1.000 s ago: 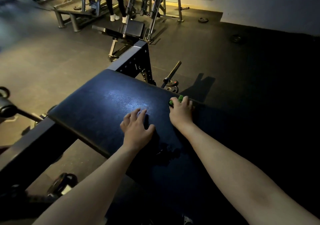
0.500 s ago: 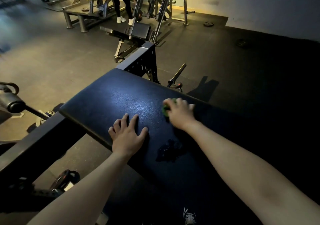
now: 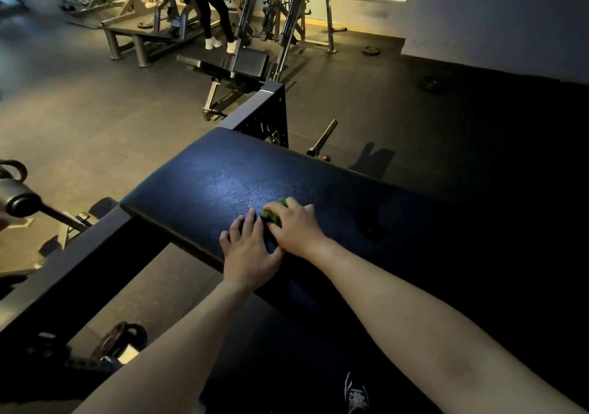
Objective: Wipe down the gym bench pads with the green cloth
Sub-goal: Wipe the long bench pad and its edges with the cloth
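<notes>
On bench pad (image 3: 204,187): right hand (image 3: 294,227) grips green cloth (image 3: 271,215); left hand (image 3: 248,251) flat, fingers spread.

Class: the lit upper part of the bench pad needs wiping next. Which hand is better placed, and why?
The right hand: it grips the green cloth on the bench pad. The left hand rests flat, holding nothing.

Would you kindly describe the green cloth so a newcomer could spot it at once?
Find the big dark bench pad in the foreground. On it the right hand holds the green cloth, bunched small, beside the left hand. It is the only bright green thing there.
</notes>
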Demonstrator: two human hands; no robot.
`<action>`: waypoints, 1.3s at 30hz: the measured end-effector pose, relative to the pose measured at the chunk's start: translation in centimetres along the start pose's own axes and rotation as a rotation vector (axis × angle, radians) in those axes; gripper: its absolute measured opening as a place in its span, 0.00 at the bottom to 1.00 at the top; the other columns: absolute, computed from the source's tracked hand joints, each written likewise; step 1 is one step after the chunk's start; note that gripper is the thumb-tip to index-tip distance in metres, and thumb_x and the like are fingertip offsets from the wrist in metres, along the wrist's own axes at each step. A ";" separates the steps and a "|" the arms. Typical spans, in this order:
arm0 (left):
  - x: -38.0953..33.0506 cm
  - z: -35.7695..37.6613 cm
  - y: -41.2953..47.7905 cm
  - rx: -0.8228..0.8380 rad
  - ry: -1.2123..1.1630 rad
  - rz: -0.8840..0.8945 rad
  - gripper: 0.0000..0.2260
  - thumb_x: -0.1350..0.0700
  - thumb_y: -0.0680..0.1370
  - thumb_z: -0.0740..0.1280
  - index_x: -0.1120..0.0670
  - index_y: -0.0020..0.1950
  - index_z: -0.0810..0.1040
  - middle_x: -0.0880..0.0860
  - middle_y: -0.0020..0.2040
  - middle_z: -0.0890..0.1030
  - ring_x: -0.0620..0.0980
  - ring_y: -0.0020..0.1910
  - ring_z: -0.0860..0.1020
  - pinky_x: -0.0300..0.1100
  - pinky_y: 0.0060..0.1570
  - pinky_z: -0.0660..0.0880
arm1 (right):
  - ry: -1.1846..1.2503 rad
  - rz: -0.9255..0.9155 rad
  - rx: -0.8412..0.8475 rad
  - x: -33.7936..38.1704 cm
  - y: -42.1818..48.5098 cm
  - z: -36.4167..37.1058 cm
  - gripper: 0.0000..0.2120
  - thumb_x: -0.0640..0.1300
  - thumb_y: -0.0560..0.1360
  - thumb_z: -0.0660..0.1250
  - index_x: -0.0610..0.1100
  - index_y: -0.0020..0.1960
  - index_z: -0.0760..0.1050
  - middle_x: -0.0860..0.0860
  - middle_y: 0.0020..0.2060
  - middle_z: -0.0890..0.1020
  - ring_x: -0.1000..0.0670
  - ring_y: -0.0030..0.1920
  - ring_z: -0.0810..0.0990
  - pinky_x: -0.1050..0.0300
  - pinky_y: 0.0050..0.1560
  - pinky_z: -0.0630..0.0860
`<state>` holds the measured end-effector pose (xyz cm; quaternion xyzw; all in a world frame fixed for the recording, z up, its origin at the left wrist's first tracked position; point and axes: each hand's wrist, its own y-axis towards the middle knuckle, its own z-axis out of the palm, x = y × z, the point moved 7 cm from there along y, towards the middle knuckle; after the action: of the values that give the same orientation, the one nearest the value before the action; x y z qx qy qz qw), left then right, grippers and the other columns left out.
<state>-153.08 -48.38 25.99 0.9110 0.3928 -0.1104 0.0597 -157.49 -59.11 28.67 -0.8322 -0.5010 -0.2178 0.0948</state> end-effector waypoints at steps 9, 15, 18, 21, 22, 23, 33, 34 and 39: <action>-0.1 0.4 -0.5 0.018 0.048 0.108 0.34 0.29 0.74 0.45 0.39 0.79 0.56 0.52 0.82 0.52 0.55 0.80 0.48 0.57 0.72 0.47 | -0.226 0.568 -0.213 -14.4 -4.5 -7.6 0.14 0.50 0.79 0.61 0.54 0.64 0.72 0.44 0.58 0.75 0.41 0.58 0.74 0.43 0.62 0.61; -0.3 0.7 -1.1 -0.022 0.013 0.110 0.34 0.30 0.76 0.47 0.41 0.80 0.58 0.50 0.82 0.54 0.53 0.80 0.50 0.57 0.75 0.47 | -0.191 0.442 -0.227 -7.6 -3.0 -4.1 0.13 0.53 0.81 0.59 0.45 0.57 0.74 0.43 0.51 0.83 0.41 0.53 0.81 0.49 0.58 0.66; -0.3 0.5 -1.5 -0.063 -0.017 0.121 0.38 0.31 0.73 0.44 0.45 0.79 0.62 0.50 0.81 0.58 0.52 0.80 0.53 0.55 0.75 0.48 | -0.134 0.282 -0.156 -2.9 -2.4 -1.4 0.16 0.57 0.80 0.59 0.46 0.58 0.75 0.41 0.51 0.84 0.39 0.53 0.81 0.50 0.56 0.68; 0.2 0.3 -1.7 -0.115 -0.083 0.152 0.37 0.34 0.72 0.49 0.49 0.77 0.66 0.50 0.80 0.63 0.52 0.79 0.57 0.53 0.75 0.50 | -0.105 0.151 -0.053 -0.2 -2.5 0.1 0.17 0.59 0.79 0.59 0.48 0.58 0.75 0.43 0.50 0.84 0.40 0.53 0.81 0.50 0.57 0.70; 0.3 0.3 -1.9 -0.139 -0.085 0.170 0.36 0.33 0.73 0.50 0.50 0.77 0.67 0.50 0.79 0.65 0.52 0.78 0.59 0.53 0.75 0.52 | -0.135 0.145 -0.044 -0.4 -2.5 -0.3 0.16 0.58 0.79 0.60 0.49 0.59 0.75 0.44 0.50 0.84 0.41 0.54 0.81 0.50 0.56 0.69; 0.4 0.3 -1.9 -0.158 -0.080 0.186 0.36 0.33 0.74 0.52 0.50 0.76 0.69 0.51 0.78 0.66 0.53 0.78 0.60 0.53 0.74 0.52 | -0.179 0.163 -0.062 -1.1 -2.4 -1.1 0.15 0.57 0.79 0.60 0.50 0.60 0.75 0.45 0.51 0.84 0.42 0.54 0.81 0.50 0.56 0.68; 0.5 0.5 -2.0 -0.145 -0.078 0.192 0.35 0.32 0.76 0.52 0.50 0.76 0.68 0.50 0.79 0.65 0.52 0.79 0.58 0.53 0.75 0.50 | -0.196 0.491 -0.198 -7.7 -4.1 -3.7 0.22 0.57 0.81 0.56 0.43 0.66 0.69 0.42 0.68 0.66 0.40 0.67 0.65 0.44 0.64 0.68; 0.5 0.4 -2.1 -0.146 -0.083 0.194 0.35 0.32 0.76 0.52 0.51 0.77 0.67 0.50 0.79 0.65 0.52 0.78 0.58 0.53 0.76 0.50 | -0.201 0.470 -0.197 -7.1 -4.0 -3.3 0.21 0.56 0.81 0.57 0.43 0.66 0.69 0.42 0.67 0.67 0.40 0.66 0.66 0.44 0.63 0.68; 1.3 0.5 -3.4 -0.184 -0.134 0.152 0.36 0.32 0.76 0.53 0.53 0.77 0.68 0.49 0.77 0.67 0.51 0.77 0.59 0.55 0.75 0.54 | -0.162 0.370 -0.151 -4.7 -3.8 -1.9 0.12 0.45 0.81 0.60 0.43 0.63 0.70 0.42 0.60 0.69 0.39 0.57 0.74 0.46 0.53 0.73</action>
<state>-154.80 -45.23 25.07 0.9195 0.3261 -0.1297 0.1773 -163.21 -61.70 28.01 -0.9296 -0.3278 -0.1661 0.0301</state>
